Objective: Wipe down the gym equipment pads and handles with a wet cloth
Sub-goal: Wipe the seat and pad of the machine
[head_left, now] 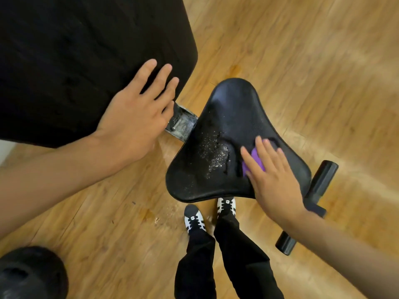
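The floor [302, 61] is made of light brown wood planks. A small wet patch [155, 220] is seen on it, and a round black thing [30, 275] is seen at the near left.

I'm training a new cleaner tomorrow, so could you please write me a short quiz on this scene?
1. True or false: the right hand presses the cloth on the seat pad.
2. The left hand rests on: A) the back pad; B) the floor; C) a shoe.
3. What colour is the cloth?
Key: 1 true; 2 A; 3 purple.
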`<state>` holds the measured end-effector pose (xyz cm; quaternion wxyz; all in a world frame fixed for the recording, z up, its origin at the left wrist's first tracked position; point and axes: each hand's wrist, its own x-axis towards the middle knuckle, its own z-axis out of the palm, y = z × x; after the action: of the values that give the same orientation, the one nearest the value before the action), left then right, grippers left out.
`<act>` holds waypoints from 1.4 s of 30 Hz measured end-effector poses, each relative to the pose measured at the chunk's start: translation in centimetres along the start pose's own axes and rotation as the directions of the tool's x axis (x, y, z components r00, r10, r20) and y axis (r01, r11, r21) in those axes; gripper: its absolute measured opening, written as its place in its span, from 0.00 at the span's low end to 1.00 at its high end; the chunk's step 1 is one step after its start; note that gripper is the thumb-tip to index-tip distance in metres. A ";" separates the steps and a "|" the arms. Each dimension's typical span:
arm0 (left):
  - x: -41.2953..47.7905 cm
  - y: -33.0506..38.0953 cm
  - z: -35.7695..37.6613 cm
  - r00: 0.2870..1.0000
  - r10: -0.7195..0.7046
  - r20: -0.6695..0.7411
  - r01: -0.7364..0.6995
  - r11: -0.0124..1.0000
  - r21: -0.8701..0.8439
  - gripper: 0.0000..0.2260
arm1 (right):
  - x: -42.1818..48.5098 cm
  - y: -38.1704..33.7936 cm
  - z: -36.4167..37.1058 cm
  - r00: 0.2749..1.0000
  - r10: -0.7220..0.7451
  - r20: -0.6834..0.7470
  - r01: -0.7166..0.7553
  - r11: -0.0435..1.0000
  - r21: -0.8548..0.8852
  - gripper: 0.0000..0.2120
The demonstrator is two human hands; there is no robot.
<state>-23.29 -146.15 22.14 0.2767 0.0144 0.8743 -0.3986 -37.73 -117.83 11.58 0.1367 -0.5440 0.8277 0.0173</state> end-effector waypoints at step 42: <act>0.2 0.5 -0.2 0.999 -0.028 -0.026 0.028 1.000 0.001 0.31 | 12.3 -0.2 0.7 0.995 0.062 -0.077 -0.057 0.996 0.069 0.25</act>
<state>-23.44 -145.69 21.84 0.2598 0.0075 0.8776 -0.4029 -42.01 -128.85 7.94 0.1213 -0.5146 0.8483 -0.0279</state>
